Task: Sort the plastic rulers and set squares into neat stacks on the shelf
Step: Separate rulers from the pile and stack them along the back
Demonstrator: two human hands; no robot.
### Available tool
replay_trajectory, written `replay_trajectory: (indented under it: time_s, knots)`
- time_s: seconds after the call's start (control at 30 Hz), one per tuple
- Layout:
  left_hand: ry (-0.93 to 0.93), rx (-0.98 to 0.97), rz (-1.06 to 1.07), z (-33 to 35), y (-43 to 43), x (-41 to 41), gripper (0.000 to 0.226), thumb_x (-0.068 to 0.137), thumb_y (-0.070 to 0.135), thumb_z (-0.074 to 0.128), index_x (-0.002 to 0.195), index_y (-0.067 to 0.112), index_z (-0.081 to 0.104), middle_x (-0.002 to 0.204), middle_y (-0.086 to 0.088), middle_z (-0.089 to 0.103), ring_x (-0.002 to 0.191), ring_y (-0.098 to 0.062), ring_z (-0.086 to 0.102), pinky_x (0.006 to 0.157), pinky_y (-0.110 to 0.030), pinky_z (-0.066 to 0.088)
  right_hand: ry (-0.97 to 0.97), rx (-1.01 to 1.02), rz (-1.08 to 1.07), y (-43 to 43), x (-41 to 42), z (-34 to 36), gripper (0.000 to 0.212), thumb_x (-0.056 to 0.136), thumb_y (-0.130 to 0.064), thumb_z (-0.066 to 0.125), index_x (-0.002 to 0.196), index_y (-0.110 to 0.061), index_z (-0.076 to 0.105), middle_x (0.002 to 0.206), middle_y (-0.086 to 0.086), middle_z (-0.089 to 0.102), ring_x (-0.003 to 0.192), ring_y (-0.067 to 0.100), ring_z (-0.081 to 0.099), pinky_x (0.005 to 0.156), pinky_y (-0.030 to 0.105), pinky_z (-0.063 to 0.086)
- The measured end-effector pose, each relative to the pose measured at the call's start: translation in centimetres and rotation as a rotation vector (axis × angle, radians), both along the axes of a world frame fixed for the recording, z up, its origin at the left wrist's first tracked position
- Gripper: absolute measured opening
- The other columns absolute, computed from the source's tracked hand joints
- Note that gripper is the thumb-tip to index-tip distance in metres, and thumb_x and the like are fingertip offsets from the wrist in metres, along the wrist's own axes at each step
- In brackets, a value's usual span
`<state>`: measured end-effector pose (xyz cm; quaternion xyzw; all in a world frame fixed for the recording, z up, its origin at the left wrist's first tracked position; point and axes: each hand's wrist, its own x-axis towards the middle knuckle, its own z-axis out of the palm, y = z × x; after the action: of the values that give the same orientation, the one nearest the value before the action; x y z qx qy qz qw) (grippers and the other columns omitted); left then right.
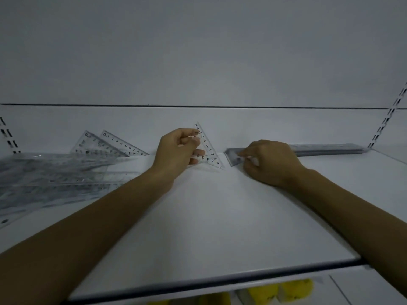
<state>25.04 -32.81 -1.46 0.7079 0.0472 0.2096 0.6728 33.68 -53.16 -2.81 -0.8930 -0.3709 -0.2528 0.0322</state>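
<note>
My left hand (179, 150) holds a small clear set square (209, 149) upright just above the white shelf (209, 216), fingers pinching its left side. To its right, my right hand (269, 162) rests on the left end of a stack of clear rulers (326, 149) that lies along the back wall, fingertips curled on the stack's corner. At the left, a loose pile of clear rulers and set squares (50, 179) is spread over the shelf, and two set squares (114, 144) lean up against the back wall.
A dark strip marks the shelf's front edge (220, 279). Yellow items (282, 290) sit on the shelf below. Slotted metal uprights stand at the far left (7, 134) and far right (387, 116).
</note>
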Motion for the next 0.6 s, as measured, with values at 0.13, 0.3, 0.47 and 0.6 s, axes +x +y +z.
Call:
replay_trajectory:
  time_s: [0.13, 0.3, 0.47, 0.6]
  knots:
    - [0.003, -0.08, -0.035, 0.4, -0.1, -0.3, 0.018, 0.092, 0.007, 0.055, 0.109, 0.007, 0.06, 0.079, -0.003, 0.063, 0.053, -0.004, 0.064, 0.051, -0.015, 0.051, -0.136, 0.21, 0.124, 0.4, -1.3, 0.5, 0.034, 0.085, -0.023, 0.058, 0.119, -0.019, 0.062, 0.098, 0.002, 0.07, 0.088, 0.026, 0.065, 0.066, 0.033, 0.05]
    - [-0.001, -0.094, -0.076, 0.7, -0.4, -0.6, 0.021, 0.091, 0.009, 0.058, 0.111, 0.006, 0.058, 0.081, -0.006, 0.066, 0.056, -0.008, 0.067, 0.05, -0.017, 0.051, -0.325, 0.157, 0.328, 1.8, -3.0, 1.0, 0.04, 0.085, -0.029, 0.063, 0.121, -0.013, 0.059, 0.101, 0.006, 0.067, 0.079, 0.023, 0.062, 0.056, 0.032, 0.05]
    - [0.059, -0.284, -0.115, 1.3, -0.5, -0.8, 0.012, 0.091, 0.01, 0.058, 0.101, 0.004, 0.057, 0.087, -0.008, 0.066, 0.065, -0.014, 0.07, 0.053, -0.018, 0.053, -0.435, 0.131, 0.367, 2.4, -2.9, 1.4, 0.021, 0.09, -0.022, 0.059, 0.106, -0.013, 0.069, 0.101, 0.007, 0.07, 0.079, 0.024, 0.065, 0.062, 0.028, 0.042]
    - [0.023, -0.199, -0.001, 2.7, 1.3, -0.9, 0.016, 0.096, 0.025, 0.049, 0.101, 0.01, 0.055, 0.095, -0.005, 0.067, 0.069, -0.015, 0.069, 0.059, -0.025, 0.057, -0.491, 0.239, 0.289, 3.6, -2.7, 4.1, 0.015, 0.086, -0.013, 0.06, 0.094, -0.014, 0.072, 0.081, 0.002, 0.074, 0.062, 0.023, 0.064, 0.06, 0.029, 0.043]
